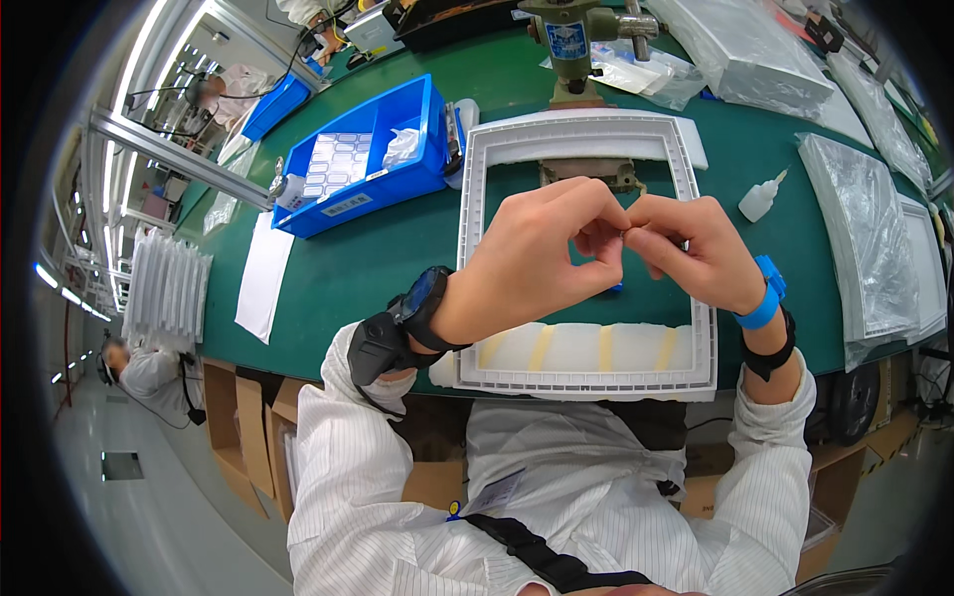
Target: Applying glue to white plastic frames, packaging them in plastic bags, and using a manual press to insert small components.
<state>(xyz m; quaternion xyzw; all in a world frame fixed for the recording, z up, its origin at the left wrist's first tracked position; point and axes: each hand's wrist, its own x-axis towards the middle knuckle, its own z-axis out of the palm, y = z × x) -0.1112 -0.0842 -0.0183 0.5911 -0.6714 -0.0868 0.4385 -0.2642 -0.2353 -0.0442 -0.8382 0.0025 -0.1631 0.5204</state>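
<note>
My left hand [547, 248] and my right hand [693, 248] meet above a white rectangular plastic frame [469, 219]. Thumb and forefinger of each hand are pinched together, tip to tip, on something too small to make out. The frame lies on the green work surface, its near side over a white foam strip with yellowish bands [566, 348] and its far side by another white foam strip [686, 144]. Inside the frame's opening, below my fingers, a small blue object [617, 288] shows in part. The base of a bench press [573, 50] sits behind my hands.
A blue divided bin [348, 206] with labels and a clear bag stands left of the frame. A small white dropper bottle [759, 201] is on the right. Plastic-wrapped panels [860, 238] line the right edge. A white sheet [263, 278] lies at left, near stacked white frames [164, 288].
</note>
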